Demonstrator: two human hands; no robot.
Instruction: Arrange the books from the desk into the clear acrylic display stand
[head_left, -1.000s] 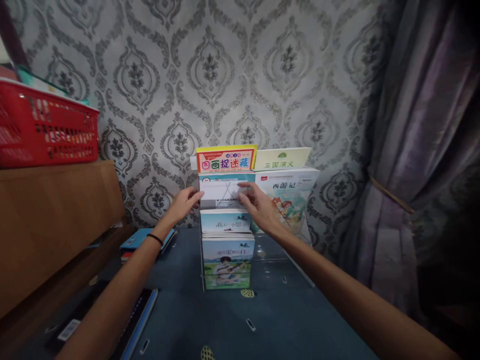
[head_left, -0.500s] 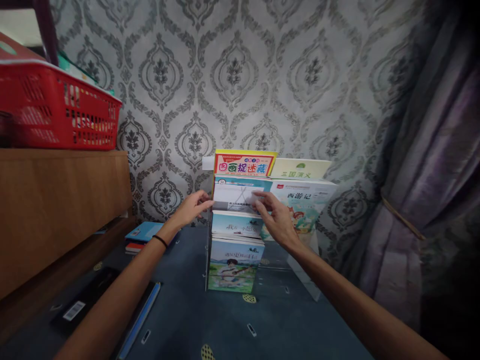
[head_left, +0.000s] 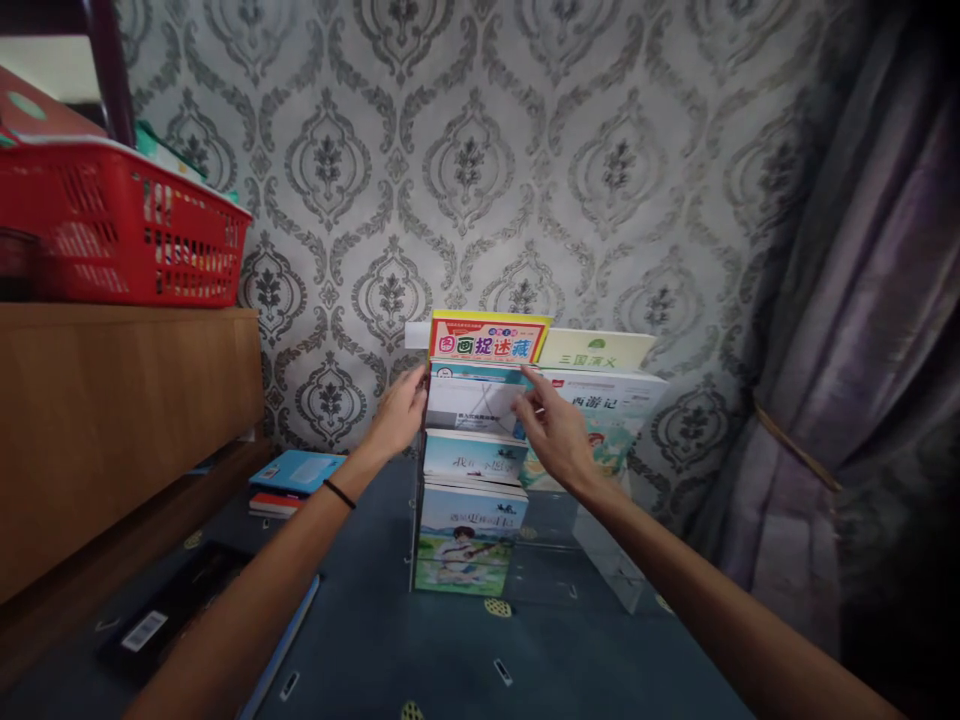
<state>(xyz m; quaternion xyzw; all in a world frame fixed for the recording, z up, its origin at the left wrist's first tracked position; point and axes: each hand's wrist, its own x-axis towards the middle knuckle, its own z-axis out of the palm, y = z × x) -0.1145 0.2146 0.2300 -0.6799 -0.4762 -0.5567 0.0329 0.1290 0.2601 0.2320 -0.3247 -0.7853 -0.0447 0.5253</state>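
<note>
A clear tiered book rack (head_left: 632, 590) stands on the dark cloth, holding several books face-out. Its left column has a book with a boy playing a guitar (head_left: 466, 550) at the front, a pale blue book (head_left: 474, 458) behind it, then a white-and-teal book (head_left: 476, 403) and a yellow-and-red picture book (head_left: 489, 342) at the back. My left hand (head_left: 401, 410) is at the left edge of the white-and-teal book, fingers extended upward, some hidden. On its opposite edge is my right hand (head_left: 556, 428), index finger stretched to the top corner and other fingers bent.
The rack's right column holds a green illustrated book (head_left: 622, 415) before a cream book (head_left: 598, 350). To the left lie blue and red books (head_left: 296, 470), a black book (head_left: 169, 615) and a blue-edged one (head_left: 281, 650). A red basket (head_left: 187, 240) tops a wooden cabinet (head_left: 127, 420); curtains hang right.
My left hand has moved up and in against the rack's left edge. My right index finger has risen to the white-and-teal book's top corner. The view has shifted slightly.
</note>
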